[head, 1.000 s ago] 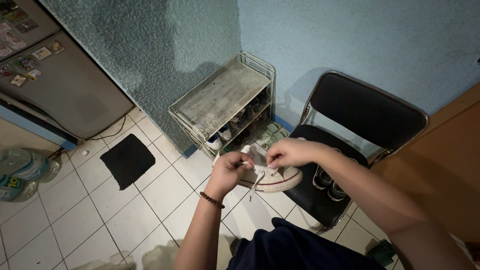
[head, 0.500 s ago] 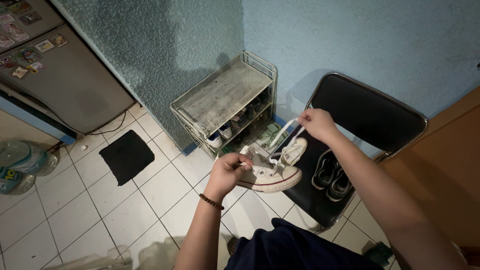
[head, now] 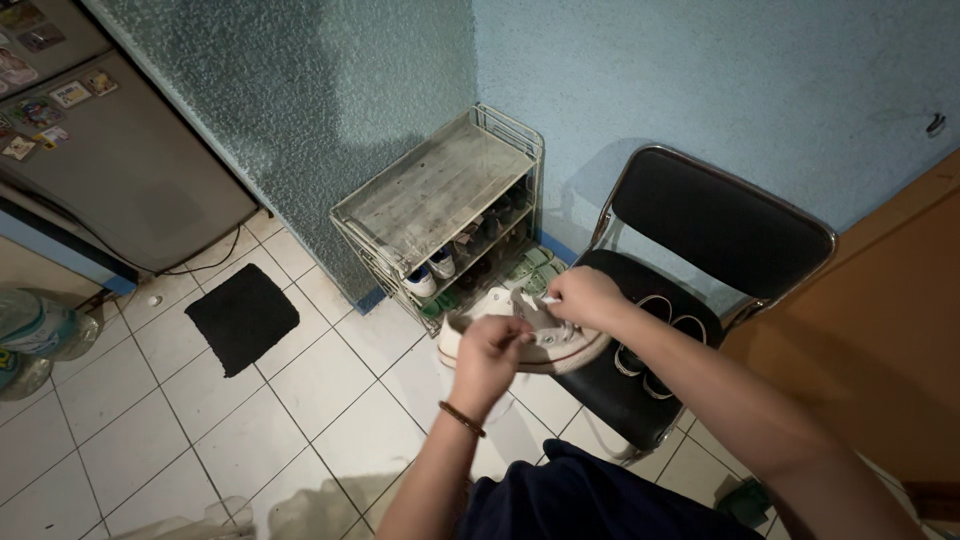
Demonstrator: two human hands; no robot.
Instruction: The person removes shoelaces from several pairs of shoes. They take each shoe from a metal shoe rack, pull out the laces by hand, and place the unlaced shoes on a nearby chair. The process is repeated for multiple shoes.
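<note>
Held in the air over the front edge of a black padded chair with a chrome tube frame [head: 720, 215]: a white canvas high-top sneaker with a white rubber sole [head: 560, 350], toe pointing toward the chair, heel toward the rack. Left hand [head: 487, 358] closed around the heel end and side of the shoe, fingers curled shut on the canvas, a brown beaded bracelet [head: 461, 418] at the wrist. Right hand [head: 585, 298] bent over the top of the shoe at the lacing, fingertips pinched together there; whether on a lace or on the tongue, impossible to tell, since the knuckles cover the spot. Much of the shoe's upper hidden behind both hands.

On the chair seat, just right of the held shoe, a pair of dark low sneakers with pale rims [head: 650, 345], partly cut off by the right forearm. Behind the shoe, against the blue textured wall, a low metal wire shoe rack with a worn flat top [head: 435, 190], several pairs packed on its lower shelves and green sandals [head: 535, 265] on the floor beside it. Farther left, well apart on the white tiled floor [head: 200, 420], a black square mat [head: 240, 318]. At the far left edge, a grey refrigerator dotted with magnets [head: 120, 150] and a clear plastic water jug [head: 30, 335]. In the lower foreground, dark blue trousers [head: 590, 500].
</note>
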